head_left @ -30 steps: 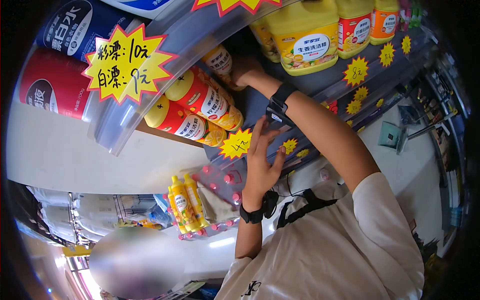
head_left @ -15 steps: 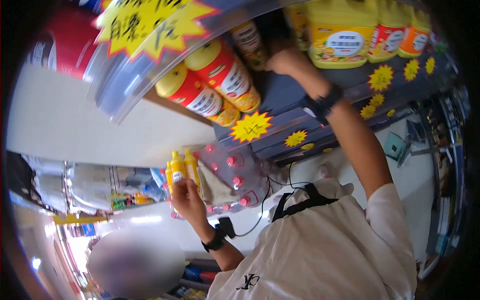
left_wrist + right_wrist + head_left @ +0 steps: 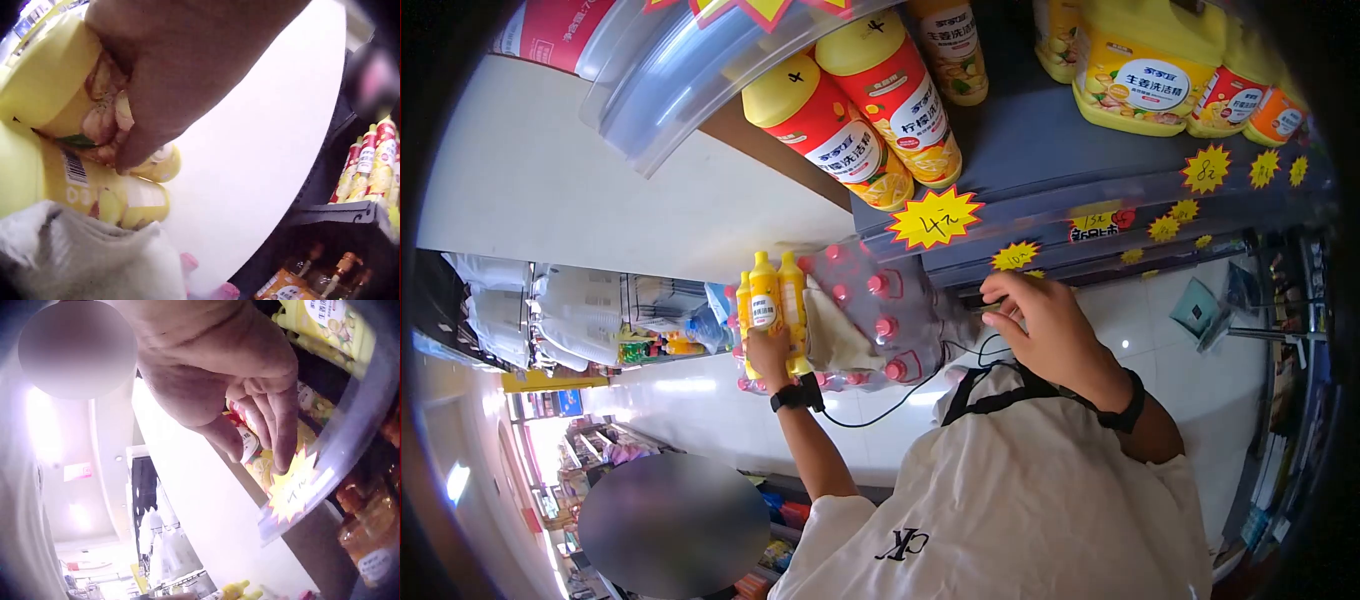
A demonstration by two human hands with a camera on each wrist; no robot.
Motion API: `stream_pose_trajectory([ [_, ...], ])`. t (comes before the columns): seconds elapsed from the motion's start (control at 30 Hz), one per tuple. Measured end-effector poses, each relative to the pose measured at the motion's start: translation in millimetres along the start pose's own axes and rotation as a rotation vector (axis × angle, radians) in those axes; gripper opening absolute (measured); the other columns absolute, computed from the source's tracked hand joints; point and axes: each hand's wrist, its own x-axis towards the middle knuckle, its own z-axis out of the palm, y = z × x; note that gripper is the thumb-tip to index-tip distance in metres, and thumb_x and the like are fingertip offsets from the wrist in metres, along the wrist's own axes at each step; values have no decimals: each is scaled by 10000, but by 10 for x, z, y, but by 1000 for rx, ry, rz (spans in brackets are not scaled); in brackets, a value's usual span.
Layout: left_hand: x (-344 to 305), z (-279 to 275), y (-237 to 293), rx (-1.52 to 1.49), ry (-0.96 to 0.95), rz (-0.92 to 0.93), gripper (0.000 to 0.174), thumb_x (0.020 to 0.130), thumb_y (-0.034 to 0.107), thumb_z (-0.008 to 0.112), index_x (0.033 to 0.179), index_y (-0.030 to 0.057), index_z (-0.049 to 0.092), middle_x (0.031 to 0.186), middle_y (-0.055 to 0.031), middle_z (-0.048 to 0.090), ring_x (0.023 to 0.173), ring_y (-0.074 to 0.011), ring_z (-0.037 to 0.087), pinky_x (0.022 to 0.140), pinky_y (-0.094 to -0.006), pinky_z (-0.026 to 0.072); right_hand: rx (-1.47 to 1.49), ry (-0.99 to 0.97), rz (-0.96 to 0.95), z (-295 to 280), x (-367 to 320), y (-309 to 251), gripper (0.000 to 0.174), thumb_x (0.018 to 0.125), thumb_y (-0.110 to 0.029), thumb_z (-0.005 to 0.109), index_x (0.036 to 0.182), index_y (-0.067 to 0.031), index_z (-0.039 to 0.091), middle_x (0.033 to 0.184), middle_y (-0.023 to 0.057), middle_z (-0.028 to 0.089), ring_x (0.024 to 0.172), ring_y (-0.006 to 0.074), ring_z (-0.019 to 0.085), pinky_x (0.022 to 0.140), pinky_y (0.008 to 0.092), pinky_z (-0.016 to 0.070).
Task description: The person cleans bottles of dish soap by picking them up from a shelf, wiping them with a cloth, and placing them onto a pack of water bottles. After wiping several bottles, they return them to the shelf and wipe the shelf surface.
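My left hand point(image 3: 768, 352) grips the front yellow dish soap bottle point(image 3: 762, 300), one of several grouped on top of a shrink-wrapped pack of pink-capped bottles point(image 3: 887, 327). In the left wrist view its fingers point(image 3: 140, 134) curl over the ginger-pictured label, and a grey cloth point(image 3: 87, 253) lies beside the bottles. My right hand point(image 3: 1050, 330) hovers in front of the shelf edge, fingers loosely bent with nothing in them. On the shelf above stand red-labelled lemon dish soap bottles point(image 3: 895, 95), with a ginger dish soap bottle point(image 3: 953, 55) behind them.
Large yellow jugs point(image 3: 1150, 75) occupy the shelf's right part. Star-shaped price tags point(image 3: 937, 218) line its clear front rail. A clear curved shelf edge point(image 3: 665, 95) juts out above. A black cable point(image 3: 870, 420) runs from the left wrist. A blurred round patch point(image 3: 675, 525) covers the lower left.
My right hand has withdrawn from the shelf beside the ginger bottle. The left hand has moved from the shelf front down to the yellow bottles and taken hold of one. The head view has shifted.
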Motion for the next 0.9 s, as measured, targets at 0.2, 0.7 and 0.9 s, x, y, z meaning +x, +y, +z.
stream_pose_trajectory([
  [0.2, -533, -317, 311, -199, 189, 55, 414, 701, 241, 738, 966, -27, 568, 848, -218, 635, 813, -355, 634, 693, -414, 494, 31, -129, 27, 44, -118, 118, 218, 783, -57, 661, 961, -1, 549, 876, 103, 650, 672, 212, 639, 604, 301, 501],
  [0.7, -2123, -1137, 2112, -882, 55, 751, 574, 652, 193, 757, 1092, -26, 461, 1006, -195, 503, 910, -362, 519, 786, -408, 424, 120, -29, -96, 210, -90, -398, 782, 598, -310, 840, 1192, 20, 454, 1179, 228, 511, 1112, 386, 496, 931, 413, 404],
  [0.9, -1978, -1263, 2902, -1004, 172, 1022, 549, 682, 163, 685, 1129, -38, 440, 1127, -229, 408, 1058, -398, 407, 887, -420, 362, 77, 338, -200, -298, 53, -377, 537, 635, -271, 826, 1035, -6, 586, 963, 156, 642, 866, 315, 638, 753, 378, 504],
])
